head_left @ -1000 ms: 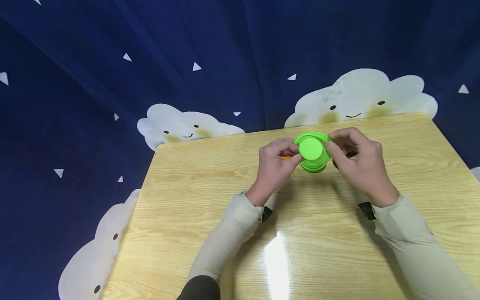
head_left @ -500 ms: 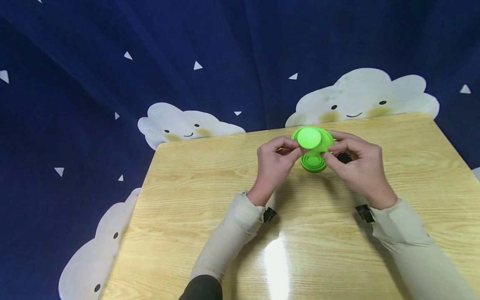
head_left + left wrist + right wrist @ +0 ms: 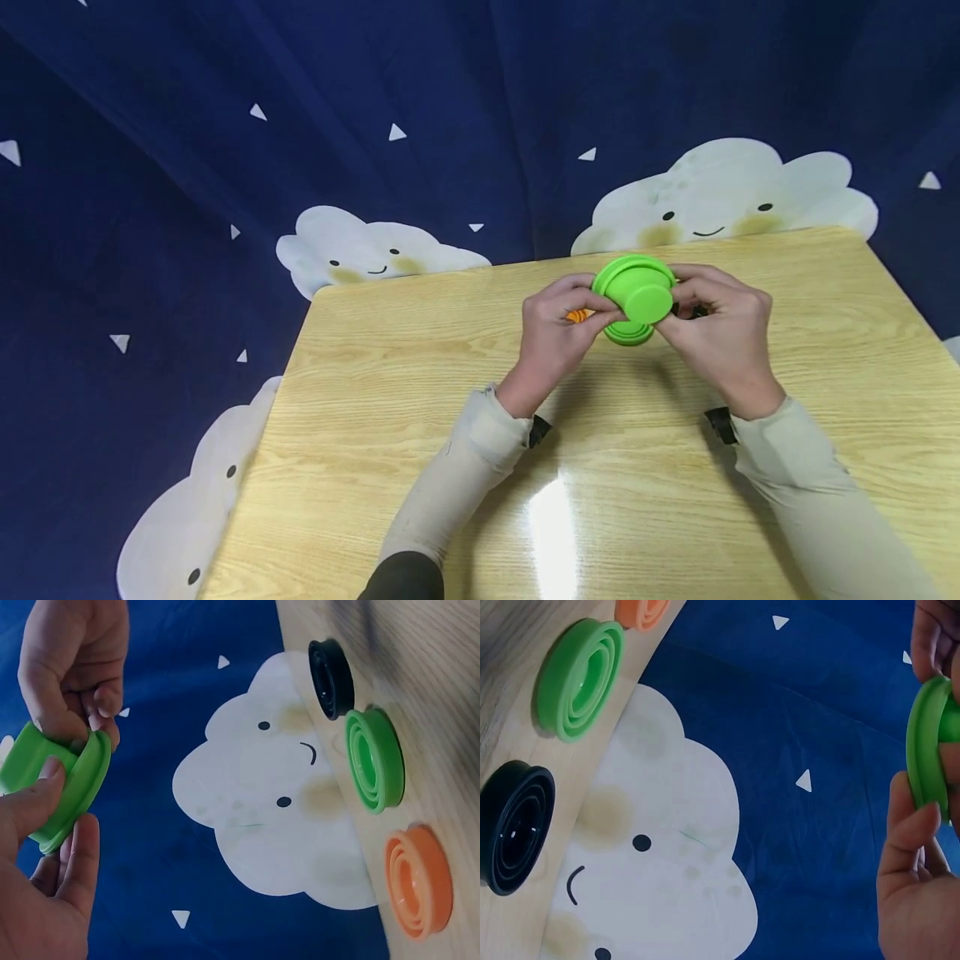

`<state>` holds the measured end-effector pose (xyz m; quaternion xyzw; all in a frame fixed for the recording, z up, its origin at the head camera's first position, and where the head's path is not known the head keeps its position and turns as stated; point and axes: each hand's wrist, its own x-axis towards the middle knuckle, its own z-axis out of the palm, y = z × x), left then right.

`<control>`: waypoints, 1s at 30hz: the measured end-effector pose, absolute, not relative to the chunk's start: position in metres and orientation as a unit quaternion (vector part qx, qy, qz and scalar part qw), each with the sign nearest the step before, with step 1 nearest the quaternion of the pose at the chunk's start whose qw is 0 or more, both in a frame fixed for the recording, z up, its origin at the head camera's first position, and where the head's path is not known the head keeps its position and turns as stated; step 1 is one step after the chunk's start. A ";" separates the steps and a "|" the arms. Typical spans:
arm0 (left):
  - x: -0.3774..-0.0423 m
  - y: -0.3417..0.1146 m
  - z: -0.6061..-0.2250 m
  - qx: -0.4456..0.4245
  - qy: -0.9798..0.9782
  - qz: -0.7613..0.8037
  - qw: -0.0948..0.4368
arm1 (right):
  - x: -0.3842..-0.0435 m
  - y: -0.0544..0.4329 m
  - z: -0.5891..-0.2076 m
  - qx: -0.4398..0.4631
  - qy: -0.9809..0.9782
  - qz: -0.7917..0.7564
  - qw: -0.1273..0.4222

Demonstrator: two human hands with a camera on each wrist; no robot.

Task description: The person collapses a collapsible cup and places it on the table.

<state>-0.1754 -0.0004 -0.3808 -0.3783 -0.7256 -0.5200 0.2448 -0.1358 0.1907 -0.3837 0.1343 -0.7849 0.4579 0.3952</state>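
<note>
Both hands hold a green collapsible cup (image 3: 628,283) raised above the table, its narrow round base tilted toward me. My left hand (image 3: 557,325) pinches the left side, with the thumb on the wall in the left wrist view. My right hand (image 3: 716,321) grips the other side by the rim, and the right wrist view shows its fingers (image 3: 909,847) at that rim. Below the held cup lies a second green collapsible cup (image 3: 375,760), pressed flat into rings. Beside it are a flattened black cup (image 3: 331,679) and a flattened orange cup (image 3: 418,882).
The flattened cups stand in a row near the far edge of the wooden table (image 3: 375,400). Past that edge hangs a dark blue curtain (image 3: 450,125) printed with white clouds and triangles.
The held cup has been turned in the fingers: its base has swung down and to the right, and more of its side wall shows. Both hands keep their grip and shift only slightly.
</note>
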 end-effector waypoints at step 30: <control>-0.179 0.000 -0.385 -0.174 -0.581 -0.793 -0.058 | -0.131 0.205 -0.374 0.101 -0.598 0.783 0.136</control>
